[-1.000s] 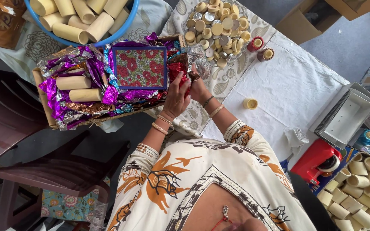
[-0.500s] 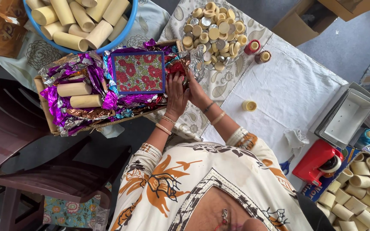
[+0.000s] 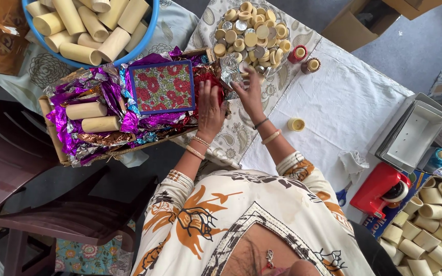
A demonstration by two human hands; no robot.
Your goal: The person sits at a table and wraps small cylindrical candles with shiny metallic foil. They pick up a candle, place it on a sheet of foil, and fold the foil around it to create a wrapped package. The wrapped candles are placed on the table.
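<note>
My left hand (image 3: 211, 110) lies with its fingers pressed on a crumpled red foil piece (image 3: 206, 81), at the right end of a shallow box (image 3: 52, 130) full of purple and silver foil wrappers. My right hand (image 3: 250, 94) reaches to the near edge of a heap of small round caps (image 3: 251, 30), some cream and some foil-covered. Its fingertips pinch a small silvery cap (image 3: 242, 67) beside a scrap of silver foil (image 3: 228, 66). A floral red pad with a blue border (image 3: 162, 87) lies on the wrappers. Two cream tubes (image 3: 93, 116) lie in the box.
A blue tub of cream tubes (image 3: 85, 25) stands at the far left. On the white cloth are a loose cap (image 3: 296, 124), two small spools (image 3: 305, 59), a grey tray (image 3: 415, 135), a red tape dispenser (image 3: 384, 186) and more tubes (image 3: 431, 230). A dark chair (image 3: 52, 220) is at the left.
My right hand has left the red foil and moved away to the edge of the cap heap. My left hand stays on the red foil.
</note>
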